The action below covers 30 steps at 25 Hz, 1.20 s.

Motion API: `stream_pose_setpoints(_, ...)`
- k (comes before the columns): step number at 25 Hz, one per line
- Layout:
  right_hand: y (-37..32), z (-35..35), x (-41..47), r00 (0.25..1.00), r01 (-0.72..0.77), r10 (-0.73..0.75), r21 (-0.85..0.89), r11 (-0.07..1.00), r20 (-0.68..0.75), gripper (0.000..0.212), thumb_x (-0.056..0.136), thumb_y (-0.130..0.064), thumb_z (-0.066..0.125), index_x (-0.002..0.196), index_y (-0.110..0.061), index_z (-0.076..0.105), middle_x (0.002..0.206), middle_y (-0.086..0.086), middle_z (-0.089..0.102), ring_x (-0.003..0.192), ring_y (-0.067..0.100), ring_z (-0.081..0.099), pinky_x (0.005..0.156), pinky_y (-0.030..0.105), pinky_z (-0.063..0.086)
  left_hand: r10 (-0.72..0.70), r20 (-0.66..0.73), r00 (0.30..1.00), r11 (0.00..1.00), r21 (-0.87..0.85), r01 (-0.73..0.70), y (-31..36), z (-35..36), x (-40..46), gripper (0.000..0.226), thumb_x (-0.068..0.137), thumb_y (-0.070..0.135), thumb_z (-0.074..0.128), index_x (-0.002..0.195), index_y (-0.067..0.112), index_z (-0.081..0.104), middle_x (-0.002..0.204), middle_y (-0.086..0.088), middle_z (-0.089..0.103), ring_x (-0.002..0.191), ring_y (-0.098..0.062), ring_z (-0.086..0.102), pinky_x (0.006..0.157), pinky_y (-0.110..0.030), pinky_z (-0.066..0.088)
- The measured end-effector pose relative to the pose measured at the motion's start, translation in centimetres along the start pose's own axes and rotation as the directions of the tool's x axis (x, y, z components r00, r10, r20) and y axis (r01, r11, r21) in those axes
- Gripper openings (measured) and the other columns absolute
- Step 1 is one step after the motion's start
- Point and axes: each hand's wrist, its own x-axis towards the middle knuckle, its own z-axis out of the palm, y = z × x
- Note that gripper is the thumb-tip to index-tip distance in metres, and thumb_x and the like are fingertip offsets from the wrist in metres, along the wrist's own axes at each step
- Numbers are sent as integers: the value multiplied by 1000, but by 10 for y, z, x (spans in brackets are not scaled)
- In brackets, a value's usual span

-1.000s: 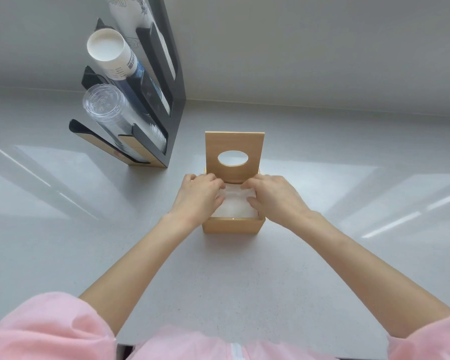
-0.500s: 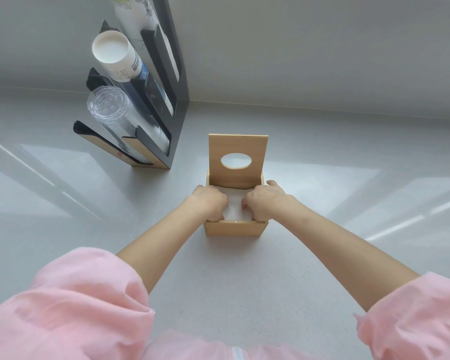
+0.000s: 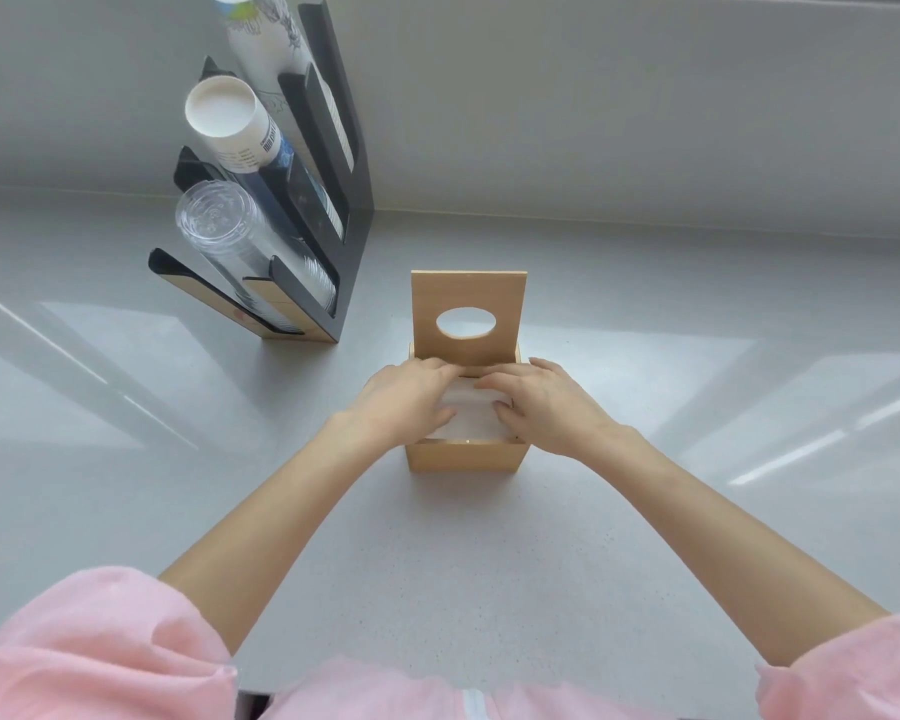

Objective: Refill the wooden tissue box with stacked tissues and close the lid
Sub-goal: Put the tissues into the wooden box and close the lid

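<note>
A small wooden tissue box (image 3: 466,458) stands on the grey counter in the middle of the head view. Its lid (image 3: 467,299), with an oval hole, stands upright at the back edge. White stacked tissues (image 3: 470,420) fill the box up to the rim. My left hand (image 3: 404,402) lies flat on the left side of the tissues, fingers stretched toward the lid. My right hand (image 3: 544,402) lies flat on the right side, fingers pointing inward. Both hands press on the tissues; neither grips them.
A black cup dispenser rack (image 3: 333,200) stands at the back left, with paper cups (image 3: 230,122) and clear plastic cups (image 3: 224,231) pointing toward me. A grey wall runs along the back of the counter (image 3: 645,511). Pink sleeves fill the bottom edge.
My hands went from curled fists pushing into the box to flat, spread fingers on top of the tissues. The lid stays upright.
</note>
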Motion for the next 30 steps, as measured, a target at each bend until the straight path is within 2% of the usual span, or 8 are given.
stream_pose_setpoints(4, 1, -13, -8, 953, -2, 49, 155, 988, -298, 29, 92, -10, 48, 115, -16, 63, 123, -2, 63, 114, 21, 55, 90, 36, 47, -43, -282, 959, 984, -179, -9, -3, -17, -11, 43, 92, 24, 45, 134, 19, 40, 133, 1, 50, 124, -19, 43, 93, -37, 42)
stream_pose_setpoints(7, 2, -28, -3, 875, 17, 79, 194, 981, -478, 26, 90, -9, 50, 112, -15, 63, 118, -1, 64, 109, 23, 57, 77, 40, 52, -84, -393, 916, 975, -221, -5, -8, -32, -11, 37, 92, 25, 46, 129, 19, 46, 127, 3, 52, 120, -16, 45, 84, -35, 43)
stream_pose_setpoints(9, 3, -38, 5, 839, 28, 85, 197, 980, -538, 31, 90, -10, 51, 120, -15, 58, 124, 0, 61, 116, 23, 53, 79, 39, 52, -107, -425, 899, 973, -231, 7, -10, -41, -7, 35, 92, 24, 46, 127, 19, 47, 126, 2, 52, 118, -16, 45, 81, -34, 43)
stream_pose_setpoints(13, 6, -49, 21, 883, -23, 117, 208, 978, -454, 46, 92, -14, 51, 136, -15, 42, 140, -1, 48, 131, 18, 40, 96, 33, 42, -135, -471, 872, 974, -226, 29, -15, -56, 5, 37, 91, 24, 49, 127, 15, 48, 127, -4, 49, 118, -20, 43, 81, -36, 44)
stream_pose_setpoints(16, 5, -51, 29, 904, -60, 148, 224, 973, -401, 47, 92, -16, 51, 138, -16, 40, 140, -1, 47, 129, 18, 41, 96, 34, 41, -138, -461, 876, 977, -209, 44, -16, -62, 14, 41, 91, 24, 51, 130, 14, 45, 129, -7, 45, 120, -23, 40, 88, -39, 43)
stream_pose_setpoints(21, 2, -50, 37, 924, -111, 192, 248, 962, -331, 41, 93, -18, 50, 133, -16, 46, 136, -1, 51, 123, 21, 48, 92, 35, 43, -188, -285, 940, 962, -248, 117, -23, -60, 28, 45, 92, 29, 48, 135, 17, 41, 133, -7, 49, 122, -25, 45, 95, -42, 43)
stream_pose_setpoints(25, 6, -53, 43, 913, -121, 226, 304, 945, -338, 33, 90, -8, 47, 122, -12, 56, 120, 5, 61, 111, 27, 55, 90, 41, 47, -225, -275, 935, 946, -290, 142, -28, -61, 29, 27, 90, 32, 51, 112, 17, 56, 107, -10, 66, 101, -30, 58, 81, -39, 47)
stream_pose_setpoints(30, 8, -55, 45, 897, -117, 244, 333, 935, -368, 27, 90, -9, 49, 113, -11, 64, 108, 8, 67, 101, 28, 59, 88, 41, 48, -257, -374, 891, 954, -244, 173, -21, -63, 25, 22, 89, 33, 52, 102, 19, 62, 100, -8, 69, 98, -30, 59, 72, -34, 43)
